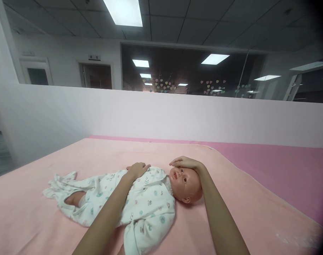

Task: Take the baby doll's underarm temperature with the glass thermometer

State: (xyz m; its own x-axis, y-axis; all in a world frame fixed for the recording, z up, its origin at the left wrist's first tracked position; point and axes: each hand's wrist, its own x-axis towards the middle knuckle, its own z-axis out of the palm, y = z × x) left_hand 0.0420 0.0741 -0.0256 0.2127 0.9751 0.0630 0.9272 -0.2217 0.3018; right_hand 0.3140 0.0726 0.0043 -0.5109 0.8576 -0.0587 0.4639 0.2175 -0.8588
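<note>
Nearest the viewer, the two forearms reach away over a peach sheet point(204, 226), the left one crossing above the legs and lower body of a baby doll point(156, 198), the right one passing just beyond the crown of its head. The doll's near sleeve point(148, 232) spreads toward the viewer, with a little of the arm showing beneath it. The doll lies on its back on the sheet, its long axis running across the view from left to right: the trouser legs point(71, 198) trail off to the left, one bare part of a leg showing through an opening, while the head point(187, 184) points right. Farther over, the left hand point(138, 170) rests palm down on the far side of the patterned top, fingers extended and not closed on the cloth, close to the doll's far hand. The right hand point(186, 162) curves over the far side of the head, its fingers held close together but not clamped; whether the fingertips touch the face cannot be told. So the right hand is clearly the nearer to the head, the left to the torso and legs. Beyond the sheet come a darker pink strip point(270, 170) and a white partition point(177, 117).
</note>
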